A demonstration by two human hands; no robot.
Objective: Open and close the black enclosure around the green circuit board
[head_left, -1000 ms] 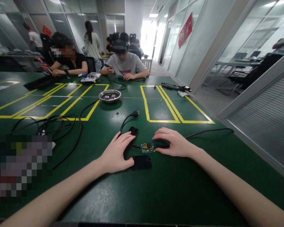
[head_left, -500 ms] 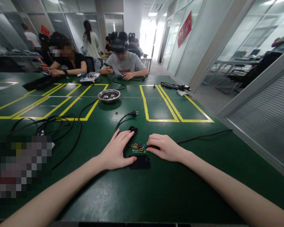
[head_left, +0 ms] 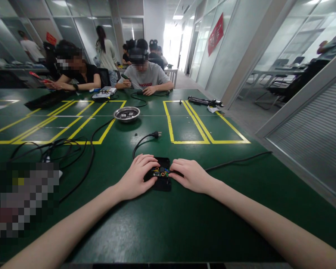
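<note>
A small circuit board (head_left: 162, 173) with copper-wound coils sits between my two hands, lying between two black plastic case halves. The far case half (head_left: 165, 160) and the near case half (head_left: 164, 185) are side by side on the green table. My left hand (head_left: 137, 175) curls round their left side, fingertips at the far half and thumb at the near one. At the board's right end, my right hand (head_left: 192, 175) pinches where a black cable (head_left: 235, 161) comes in; the exact contact is partly hidden by the fingers.
A black power plug (head_left: 156, 135) lies beyond my hands, with a metal bowl (head_left: 126, 115) of small metal parts farther back. Coiled cables (head_left: 64, 147) and a pixelated object (head_left: 22, 201) are at left. Across the green table (head_left: 145, 231), a person (head_left: 145, 74) holds a screwdriver.
The two case halves have come together around the circuit board, the far one turned level. My left thumb and fingers have closed in on them. My right hand still pinches at the board's end.
</note>
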